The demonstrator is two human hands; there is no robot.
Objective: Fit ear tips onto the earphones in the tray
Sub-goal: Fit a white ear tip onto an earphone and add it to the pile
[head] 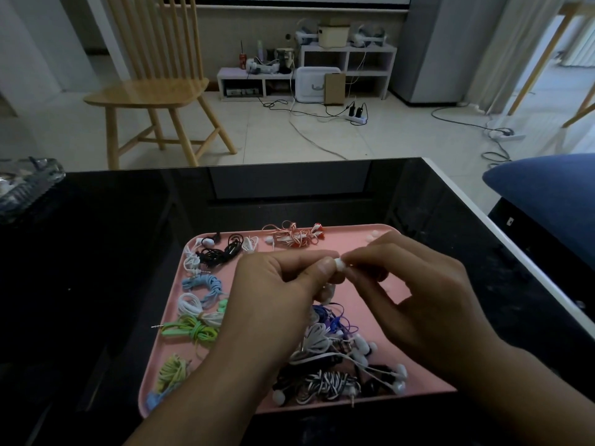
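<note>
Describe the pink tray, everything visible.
The pink tray is a shallow rounded-corner rectangle with a low raised rim, plastic by its look, lying flat on the glossy black table. Coiled earphone bundles line its left side and far edge; a looser tangle of white, black and purple cords fills its near right part. A few small white bits lie at its far right corner. Both hands hover over its middle, hiding part of the floor; the forearms cross its near rim.

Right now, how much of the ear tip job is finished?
Neat coiled bundles along the tray's left side look sorted, perhaps done. In hand: left hand and right hand pinch a white ear tip. Left: the tangled pile nearest the person.
</note>
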